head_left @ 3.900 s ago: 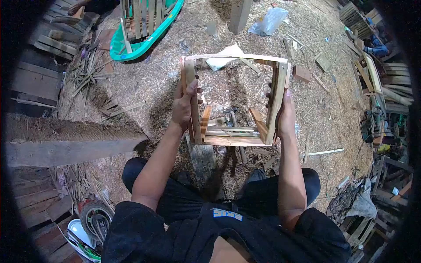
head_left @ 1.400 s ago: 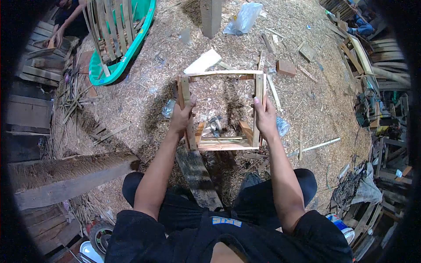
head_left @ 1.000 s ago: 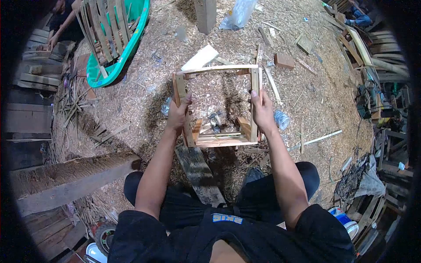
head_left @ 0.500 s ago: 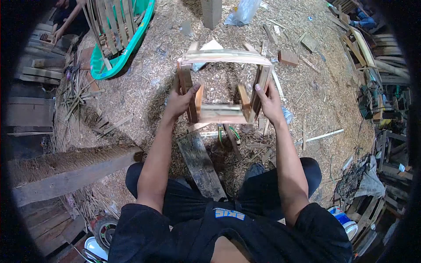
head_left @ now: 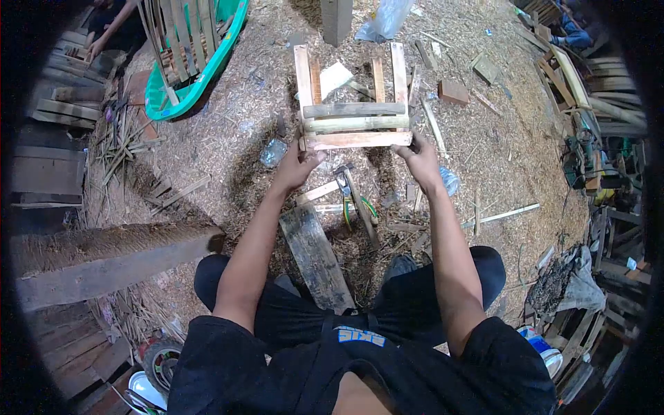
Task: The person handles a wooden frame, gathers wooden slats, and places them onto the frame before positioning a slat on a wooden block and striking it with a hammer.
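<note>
A small wooden frame (head_left: 356, 124) with several slats across its near side is held up in front of me. My left hand (head_left: 294, 166) grips its near left corner, fingers behind the wood. At the near right corner my right hand (head_left: 420, 162) holds it the same way. Two pairs of legs or uprights point away from me. Below the frame, a hammer (head_left: 361, 207) lies on the ground beside pliers (head_left: 346, 197) with green and yellow handles. A dark, worn board (head_left: 316, 259) lies between my feet.
Wood shavings cover the ground. A green tub (head_left: 200, 90) holding wooden strips stands at the upper left, near another person's arm (head_left: 111, 31). A thick beam (head_left: 117, 263) juts in from the left. A post (head_left: 337, 21) and plastic bag (head_left: 384, 21) are ahead; a brick-like block (head_left: 453, 92) lies right.
The wooden frame has been turned, so its slatted side now lies nearest me and its uprights point away. My hands have shifted from its sides to its near corners.
</note>
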A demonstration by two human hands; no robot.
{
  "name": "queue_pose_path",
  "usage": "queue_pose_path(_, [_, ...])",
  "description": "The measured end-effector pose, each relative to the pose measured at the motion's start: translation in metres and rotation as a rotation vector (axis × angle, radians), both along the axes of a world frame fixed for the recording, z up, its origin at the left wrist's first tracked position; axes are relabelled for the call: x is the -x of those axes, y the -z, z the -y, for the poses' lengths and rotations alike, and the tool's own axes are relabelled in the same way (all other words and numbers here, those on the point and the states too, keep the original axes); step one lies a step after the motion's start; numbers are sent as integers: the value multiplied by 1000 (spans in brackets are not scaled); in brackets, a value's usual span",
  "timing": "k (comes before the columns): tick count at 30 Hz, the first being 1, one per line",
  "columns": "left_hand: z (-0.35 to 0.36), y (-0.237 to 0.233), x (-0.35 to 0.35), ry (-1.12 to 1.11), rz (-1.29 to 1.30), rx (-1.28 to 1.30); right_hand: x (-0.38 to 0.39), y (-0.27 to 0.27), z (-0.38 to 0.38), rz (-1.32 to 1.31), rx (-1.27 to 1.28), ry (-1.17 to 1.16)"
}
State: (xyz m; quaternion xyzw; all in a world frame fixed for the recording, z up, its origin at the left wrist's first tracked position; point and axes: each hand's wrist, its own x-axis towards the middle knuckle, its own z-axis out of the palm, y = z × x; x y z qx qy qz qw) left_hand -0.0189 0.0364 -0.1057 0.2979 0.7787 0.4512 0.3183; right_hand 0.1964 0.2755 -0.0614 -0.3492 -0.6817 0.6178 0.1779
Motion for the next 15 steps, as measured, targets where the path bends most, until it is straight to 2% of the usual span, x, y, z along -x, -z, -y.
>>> queue_pose_path(1, [-1,3,2,18,66,-79,2,1,-1,57,-97,-27])
queue_pose_path(3, [2,7,1,37,129,-156,3,-8,8,108,-117,12])
queue_pose_path(5, [-4,6,3,1,69,40,6,-22,13,183,-124,55])
queue_pose_path(6, [-6,12,2,-2,58,25,6,-21,14,172,-139,53])
queue_pose_path(8, [-9,35,-3,-275,487,-317,6,-8,15,200,-342,173])
queue_pose_path(9, [-9,48,0,-218,279,-314,4,-8,14,220,-316,150])
queue_pose_path(11, [-12,35,2,-254,338,-248,1,17,6,203,-311,130])
queue_pose_path(13, [-10,14,-8,-324,404,-129,-3,8,15,238,-278,104])
queue_pose_path(15, [-1,17,-13,-270,399,-137,-10,20,21,306,-365,85])
